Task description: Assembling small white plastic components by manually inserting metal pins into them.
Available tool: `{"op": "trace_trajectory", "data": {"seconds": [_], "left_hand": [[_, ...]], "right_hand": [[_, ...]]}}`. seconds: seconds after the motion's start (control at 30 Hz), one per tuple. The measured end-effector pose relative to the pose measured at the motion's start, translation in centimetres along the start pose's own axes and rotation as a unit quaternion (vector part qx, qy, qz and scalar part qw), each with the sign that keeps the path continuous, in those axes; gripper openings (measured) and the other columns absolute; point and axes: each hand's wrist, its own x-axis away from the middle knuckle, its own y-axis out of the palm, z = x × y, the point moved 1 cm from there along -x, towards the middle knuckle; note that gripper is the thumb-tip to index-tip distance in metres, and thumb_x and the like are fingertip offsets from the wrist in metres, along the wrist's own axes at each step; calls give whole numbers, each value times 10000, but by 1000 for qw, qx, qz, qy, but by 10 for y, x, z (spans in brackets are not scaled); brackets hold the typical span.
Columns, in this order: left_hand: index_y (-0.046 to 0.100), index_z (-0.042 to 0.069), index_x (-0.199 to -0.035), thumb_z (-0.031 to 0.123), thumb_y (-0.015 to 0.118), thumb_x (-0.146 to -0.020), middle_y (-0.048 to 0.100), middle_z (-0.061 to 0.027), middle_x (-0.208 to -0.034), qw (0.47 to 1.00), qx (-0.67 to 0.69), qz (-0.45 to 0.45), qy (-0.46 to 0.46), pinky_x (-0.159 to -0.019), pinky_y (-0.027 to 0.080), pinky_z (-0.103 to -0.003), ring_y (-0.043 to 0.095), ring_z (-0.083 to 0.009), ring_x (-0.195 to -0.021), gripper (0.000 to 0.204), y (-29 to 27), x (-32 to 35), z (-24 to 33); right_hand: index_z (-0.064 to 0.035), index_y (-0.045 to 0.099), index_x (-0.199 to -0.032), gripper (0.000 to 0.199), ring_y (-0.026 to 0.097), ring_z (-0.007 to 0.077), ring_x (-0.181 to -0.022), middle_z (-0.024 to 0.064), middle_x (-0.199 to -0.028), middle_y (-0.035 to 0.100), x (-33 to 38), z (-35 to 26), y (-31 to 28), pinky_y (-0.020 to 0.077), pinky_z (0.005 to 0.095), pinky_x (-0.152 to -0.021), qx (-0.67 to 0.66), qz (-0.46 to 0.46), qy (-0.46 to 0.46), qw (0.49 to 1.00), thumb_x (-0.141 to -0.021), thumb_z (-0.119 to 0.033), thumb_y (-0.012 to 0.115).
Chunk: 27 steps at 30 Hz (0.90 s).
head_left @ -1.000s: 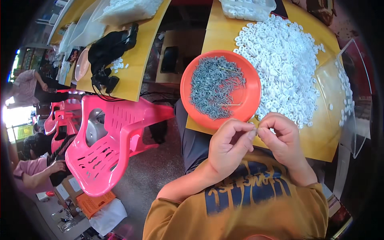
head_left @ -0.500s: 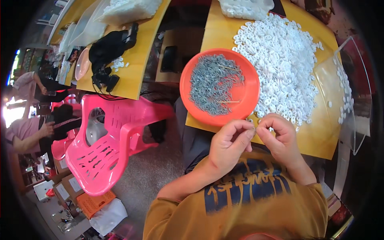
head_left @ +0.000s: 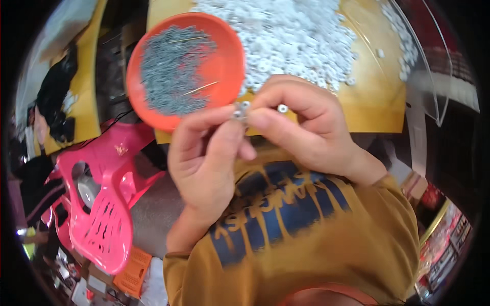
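A small metal piece (head_left: 239,111) sits pinched between the fingertips of both hands, just in front of the near rim of the orange bowl (head_left: 232,71). The left hand (head_left: 209,158) is closed on it from below with thumb and forefinger. The right hand (head_left: 301,125) closes on it from the side, and a small white ring (head_left: 282,108) rests against its curled fingers, right beside the metal piece. Whether the two parts are already joined is too small to tell.

The orange bowl holds a thick heap of grey metal pins (head_left: 171,69) with a couple of pale thin sticks lying across them. To the right of the bowl, touching its edge, spreads a large pile of white rings (head_left: 291,35) on a yellow table (head_left: 375,102). A clear plastic sheet (head_left: 429,66) curves up at the far right of that table, well away from the bowl.

Judging from the full bowl and the big white pile, most of the parts are not yet handled; no heap of finished pieces shows anywhere.

Below and left of the bowl stands a pink plastic chair (head_left: 104,204), and a dark bundle (head_left: 53,102) lies on another yellow surface further left.
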Motion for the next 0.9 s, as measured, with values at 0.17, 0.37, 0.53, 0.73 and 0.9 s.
{"op": "trace_trajectory", "data": {"seconds": [0.17,0.37,0.53,0.73,0.9], "left_hand": [[520,-31,-966,-12,543,-830,594,-122,-871,999,21,-17,23,-513,449,-190,538,-94,-571,139,5,3,-5],[517,-39,-983,-14,533,-835,583,-112,-832,999,17,-15,28,-518,457,-195,548,-106,-576,151,11,7,-2],[514,-47,-1001,-26,515,-838,553,-111,-857,998,-25,-37,42,-528,461,-201,558,-117,-586,164,11,7,-2],[515,-44,-1009,-64,496,-828,515,-121,-890,985,-99,-92,104,-532,461,-194,562,-115,-597,183,3,6,-3],[516,-34,-1012,-80,496,-820,512,-118,-875,974,-135,-115,138,-530,458,-187,560,-107,-597,198,4,7,-4]], "right_hand": [[9,584,-855,87,533,165,-674,84,-772,574,6,-1,-7,421,269,-598,48,-2,-73,996,-832,-70,555],[10,584,-874,104,543,188,-662,95,-766,571,11,-5,-12,427,277,-581,79,-10,-94,992,-801,-63,584],[13,584,-875,119,544,191,-649,99,-759,567,12,-4,-14,430,279,-561,99,-6,-114,989,-769,-37,606],[10,589,-838,79,542,188,-629,92,-725,562,10,-4,-12,425,276,-541,112,3,-114,987,-764,-17,597],[3,579,-792,37,517,184,-590,83,-706,555,12,-1,-12,408,276,-521,69,1,-103,992,-785,-34,581]]}}
